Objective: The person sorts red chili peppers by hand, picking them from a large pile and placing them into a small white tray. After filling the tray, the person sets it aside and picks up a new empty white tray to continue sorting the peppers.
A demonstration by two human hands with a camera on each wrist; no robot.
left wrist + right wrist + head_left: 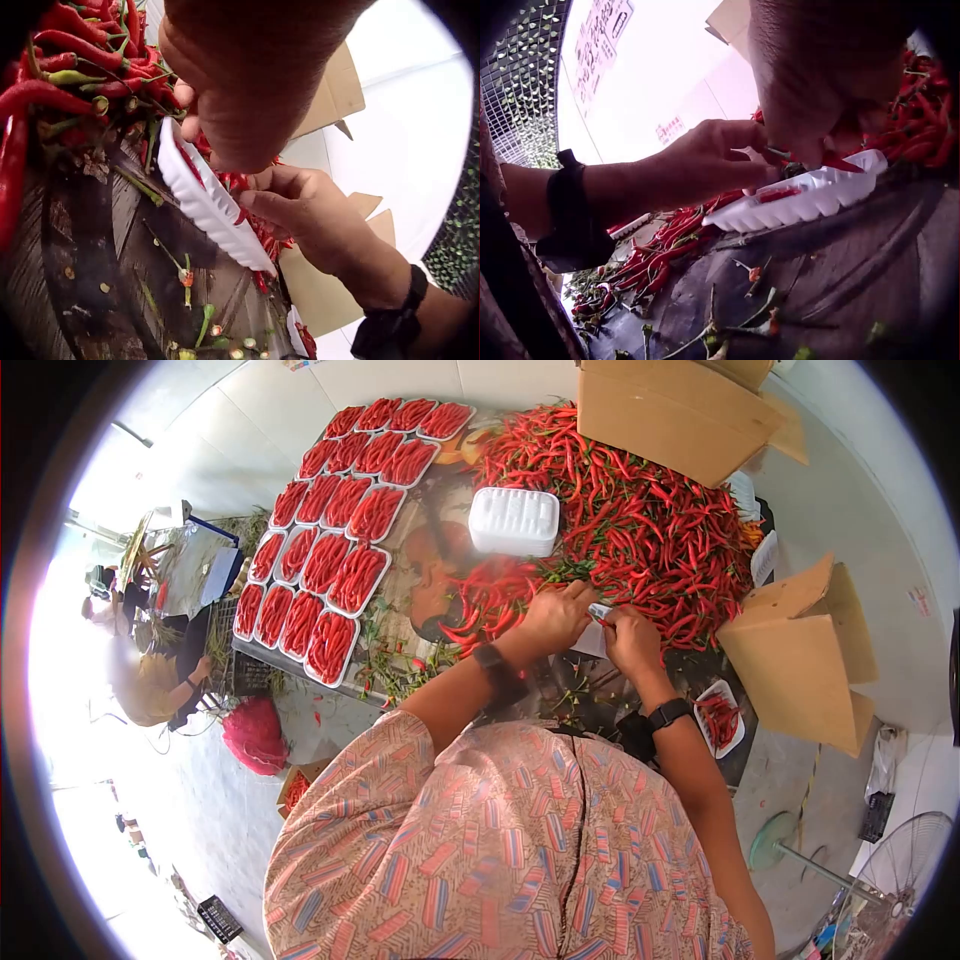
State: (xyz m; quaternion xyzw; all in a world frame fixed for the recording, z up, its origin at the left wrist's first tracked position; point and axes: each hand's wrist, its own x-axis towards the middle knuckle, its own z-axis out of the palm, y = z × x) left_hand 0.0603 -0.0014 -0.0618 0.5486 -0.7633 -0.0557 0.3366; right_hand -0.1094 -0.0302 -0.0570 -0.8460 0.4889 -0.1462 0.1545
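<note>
Head view: two hands meeting over a white tray (pixel 590 642), heaped chillies just beyond, left hand (pixel 562 618) and right hand (pixel 634 642) close together.
Chilli: here it is in the right wrist view, red body (pixel 842 163) directly under the right hand, above the tray's end, pointed tip aimed away from the left hand.
Green stalk: right at the left hand's fingertips; whether it belongs to that red body, I can't tell.
Long axis: roughly along the tray, as the right wrist view has it.
Nearer hand: the right to the red body, the left to the green.
Right grip: thumb and forefinger together, pinching the chilli, by the look of it.
Left grip: fingers curled inward, but is it a firm pinch? Contact is hidden, can't tell.
Left wrist view: ribbed tray side and red inside it, no green stalk visible at the left fingertips.
Only up top: the head view alone catches the rows of filled trays (pixel 325 563) and the stacked white trays (pixel 514 520).
</note>
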